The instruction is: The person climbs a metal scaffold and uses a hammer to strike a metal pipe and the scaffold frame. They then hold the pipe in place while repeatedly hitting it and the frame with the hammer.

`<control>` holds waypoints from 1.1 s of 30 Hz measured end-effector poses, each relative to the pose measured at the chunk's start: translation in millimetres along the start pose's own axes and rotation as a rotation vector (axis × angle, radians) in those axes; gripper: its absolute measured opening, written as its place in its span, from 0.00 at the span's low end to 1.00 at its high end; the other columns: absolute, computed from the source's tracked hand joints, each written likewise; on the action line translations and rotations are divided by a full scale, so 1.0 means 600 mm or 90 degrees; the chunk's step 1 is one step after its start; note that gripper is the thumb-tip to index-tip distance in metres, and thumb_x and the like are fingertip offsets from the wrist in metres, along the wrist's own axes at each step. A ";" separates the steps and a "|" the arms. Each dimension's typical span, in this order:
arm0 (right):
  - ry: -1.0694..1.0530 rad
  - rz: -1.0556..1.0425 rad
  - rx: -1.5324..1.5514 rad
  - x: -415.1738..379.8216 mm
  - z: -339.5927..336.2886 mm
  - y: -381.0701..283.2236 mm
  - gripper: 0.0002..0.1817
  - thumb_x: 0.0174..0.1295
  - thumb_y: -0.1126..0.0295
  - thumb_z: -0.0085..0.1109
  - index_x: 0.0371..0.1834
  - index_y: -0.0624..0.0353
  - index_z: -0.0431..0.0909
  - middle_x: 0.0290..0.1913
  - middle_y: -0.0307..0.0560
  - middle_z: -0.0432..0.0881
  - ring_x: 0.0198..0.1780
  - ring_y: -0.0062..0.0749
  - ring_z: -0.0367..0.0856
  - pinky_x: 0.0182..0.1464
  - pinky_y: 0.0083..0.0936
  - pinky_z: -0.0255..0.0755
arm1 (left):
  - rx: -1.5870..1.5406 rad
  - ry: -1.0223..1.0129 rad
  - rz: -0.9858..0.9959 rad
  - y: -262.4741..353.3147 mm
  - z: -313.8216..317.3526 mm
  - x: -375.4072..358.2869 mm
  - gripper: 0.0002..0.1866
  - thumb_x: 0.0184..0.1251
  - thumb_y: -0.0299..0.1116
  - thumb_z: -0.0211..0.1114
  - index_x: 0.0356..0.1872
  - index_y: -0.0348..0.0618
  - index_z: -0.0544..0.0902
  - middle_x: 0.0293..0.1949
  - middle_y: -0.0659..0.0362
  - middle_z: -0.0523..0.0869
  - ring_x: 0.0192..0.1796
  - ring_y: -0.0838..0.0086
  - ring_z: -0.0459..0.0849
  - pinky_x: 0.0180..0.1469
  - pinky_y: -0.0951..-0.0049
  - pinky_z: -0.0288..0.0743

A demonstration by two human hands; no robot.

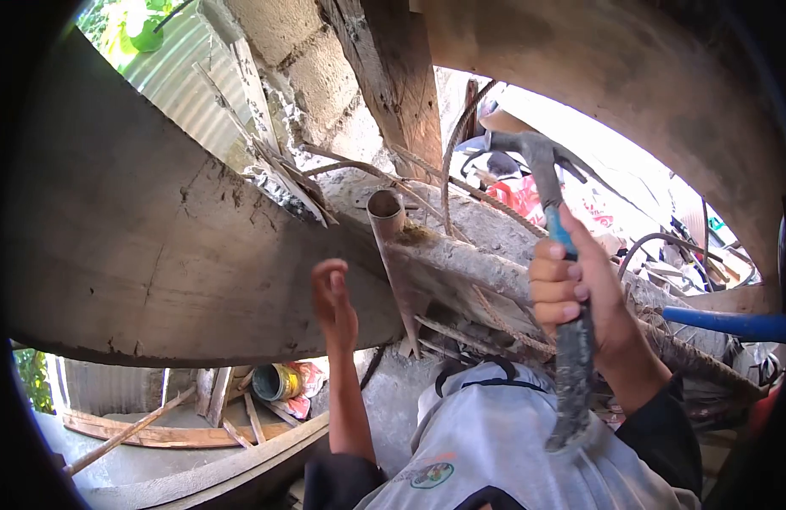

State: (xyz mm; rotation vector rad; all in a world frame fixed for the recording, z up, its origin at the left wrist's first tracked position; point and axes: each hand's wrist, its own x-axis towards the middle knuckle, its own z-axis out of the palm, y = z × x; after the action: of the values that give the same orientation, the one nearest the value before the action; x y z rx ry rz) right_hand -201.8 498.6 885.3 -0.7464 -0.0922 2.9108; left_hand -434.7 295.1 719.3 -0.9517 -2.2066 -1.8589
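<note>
My right hand [576, 293] grips a claw hammer [546, 183] by its blue and grey handle, head raised above a concrete-crusted beam [461, 259]. My left hand [333, 297] is raised with fingers together, held against the lower edge of a large curved plywood form [155, 246]. A short grey pipe [386, 217] stands up from the beam between the two hands. Rusty rebar [448, 170] curves upward behind the pipe.
A block wall [316, 59] and a timber post [401, 76] rise behind. Below lie wooden strips [155, 433] and a paint can [275, 382] on a concrete floor. A blue pipe [724, 325] juts in at right. Corrugated sheet [180, 76] is at top left.
</note>
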 end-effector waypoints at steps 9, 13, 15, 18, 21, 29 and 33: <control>0.013 0.248 -0.082 0.006 -0.019 0.026 0.27 0.64 0.38 0.46 0.24 0.50 0.63 0.16 0.26 0.57 0.13 0.10 0.54 0.15 0.15 0.55 | -0.359 -0.014 0.066 0.071 0.149 0.170 0.33 0.73 0.61 0.34 0.55 0.40 0.70 0.49 0.53 0.78 0.52 0.68 0.75 0.56 0.67 0.65; -0.045 0.186 -0.030 -0.023 -0.027 -0.004 0.26 0.65 0.39 0.45 0.25 0.50 0.63 0.16 0.25 0.56 0.13 0.10 0.55 0.14 0.15 0.56 | -0.337 -0.030 0.046 0.070 0.155 0.168 0.38 0.70 0.66 0.31 0.53 0.40 0.71 0.48 0.54 0.78 0.55 0.68 0.75 0.55 0.67 0.66; -0.046 0.103 -0.013 -0.022 -0.024 -0.014 0.26 0.66 0.40 0.45 0.23 0.50 0.65 0.16 0.25 0.56 0.13 0.09 0.55 0.14 0.15 0.57 | -0.336 -0.032 0.049 0.069 0.154 0.167 0.38 0.70 0.66 0.31 0.53 0.40 0.72 0.48 0.54 0.78 0.54 0.68 0.75 0.55 0.67 0.66; 0.007 0.010 -0.021 -0.005 -0.020 0.003 0.26 0.65 0.40 0.46 0.23 0.51 0.65 0.15 0.25 0.56 0.13 0.10 0.56 0.14 0.16 0.58 | -0.335 -0.034 0.064 0.068 0.152 0.169 0.40 0.69 0.68 0.28 0.52 0.40 0.73 0.47 0.55 0.79 0.54 0.68 0.75 0.54 0.68 0.65; 0.062 0.124 -0.096 0.009 -0.020 0.061 0.26 0.64 0.39 0.48 0.25 0.51 0.64 0.16 0.26 0.56 0.13 0.12 0.55 0.14 0.17 0.57 | -0.404 0.019 0.067 0.066 0.153 0.165 0.42 0.66 0.71 0.27 0.52 0.40 0.72 0.48 0.54 0.78 0.55 0.68 0.74 0.57 0.67 0.61; -0.012 0.062 -0.021 -0.022 -0.003 0.015 0.26 0.66 0.41 0.47 0.24 0.51 0.66 0.15 0.25 0.57 0.12 0.10 0.56 0.13 0.16 0.60 | -0.440 0.055 0.103 0.066 0.151 0.156 0.41 0.66 0.70 0.29 0.54 0.41 0.71 0.52 0.55 0.75 0.58 0.68 0.71 0.59 0.67 0.57; 0.004 -0.083 -0.007 -0.006 -0.004 0.014 0.25 0.66 0.41 0.46 0.23 0.50 0.65 0.15 0.25 0.57 0.12 0.10 0.55 0.13 0.15 0.57 | -0.466 0.054 0.103 0.070 0.150 0.153 0.43 0.64 0.72 0.29 0.54 0.41 0.70 0.53 0.55 0.75 0.58 0.68 0.71 0.59 0.67 0.57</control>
State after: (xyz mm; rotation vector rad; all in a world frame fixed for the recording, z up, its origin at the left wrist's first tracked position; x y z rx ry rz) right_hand -198.8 489.6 884.1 -0.7238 -0.1510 2.7867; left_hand -458.6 416.4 775.1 -1.0623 -1.3360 -2.6029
